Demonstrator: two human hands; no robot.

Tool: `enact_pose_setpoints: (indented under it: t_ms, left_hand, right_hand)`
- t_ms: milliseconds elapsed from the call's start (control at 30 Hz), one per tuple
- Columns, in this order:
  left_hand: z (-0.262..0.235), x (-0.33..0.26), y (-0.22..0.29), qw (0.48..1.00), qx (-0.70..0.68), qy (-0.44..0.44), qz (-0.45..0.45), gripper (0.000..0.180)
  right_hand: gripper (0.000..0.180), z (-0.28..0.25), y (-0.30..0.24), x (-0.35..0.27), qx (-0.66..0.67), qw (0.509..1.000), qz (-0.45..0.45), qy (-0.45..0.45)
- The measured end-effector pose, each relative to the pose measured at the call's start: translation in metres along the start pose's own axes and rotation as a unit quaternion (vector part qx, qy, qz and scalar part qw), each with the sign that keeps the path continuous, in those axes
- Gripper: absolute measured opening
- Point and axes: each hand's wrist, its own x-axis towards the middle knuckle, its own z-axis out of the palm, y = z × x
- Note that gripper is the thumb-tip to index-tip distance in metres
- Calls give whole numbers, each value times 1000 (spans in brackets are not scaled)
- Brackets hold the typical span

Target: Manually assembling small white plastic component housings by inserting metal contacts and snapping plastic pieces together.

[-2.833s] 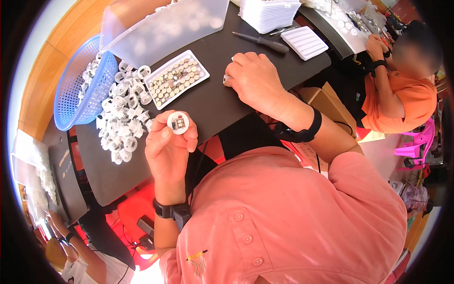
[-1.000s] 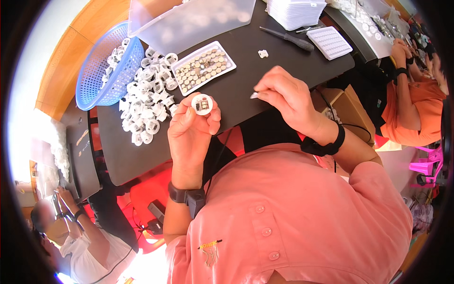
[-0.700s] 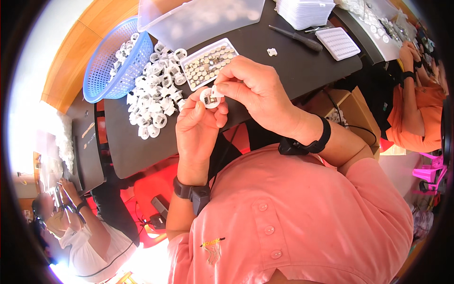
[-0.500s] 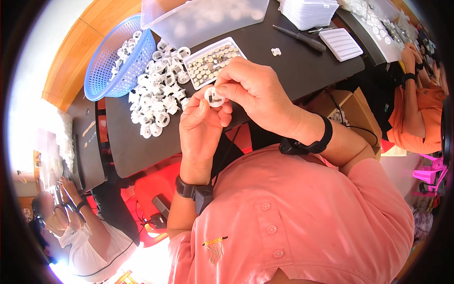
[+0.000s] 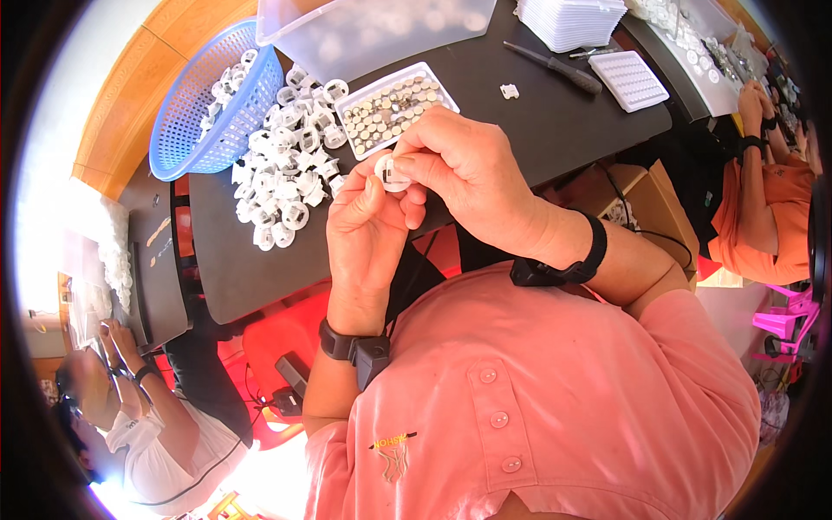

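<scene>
A small round white plastic part with a dark inset is held between my two hands over the table's front edge. My left hand grips it from the left, thumb against its rim. From the right, my right hand pinches it between thumb and index finger; the fingertips hide part of it. Just beyond the hands lies a white tray of silvery button cells. Left of that tray is a heap of similar white parts.
A blue mesh basket with more white parts tilts at the left. Behind the tray stands a clear plastic bin. A screwdriver, a slotted white tray, stacked white trays and a small white piece lie right. People sit on both sides.
My hands keep their hold on the round part, which looks slightly turned between the fingers. The view has shifted a little; the things on the table look unmoved.
</scene>
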Motion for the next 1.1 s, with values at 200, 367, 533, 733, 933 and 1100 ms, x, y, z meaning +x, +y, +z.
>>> enact_pose_setpoints:
  t_ms: [200, 367, 533, 733, 933, 1100]
  left_hand:
    - [1, 2, -1, 1000, -5, -5, -4, 33]
    - [2, 2, 0, 1000, 1, 0, -3, 33]
    - [2, 3, -1, 1000, 3, -4, -1, 34]
    - [3, 2, -1, 1000, 3, -4, -2, 34]
    - [4, 3, -1, 1000, -6, -11, -2, 33]
    - [3, 2, -1, 1000, 2, -3, 2, 31]
  right_hand:
    - [7, 1, 3, -1, 62, 998, 20, 10]
    - [8, 1, 5, 0, -4, 1000, -30, 9]
    - [9, 2, 1, 0, 19, 1000, 9, 10]
    - [10, -1, 2, 2, 28, 1000, -2, -7]
    - [9, 0, -1, 0, 27, 999, 22, -6]
    - [9, 1, 3, -1, -59, 997, -44, 17]
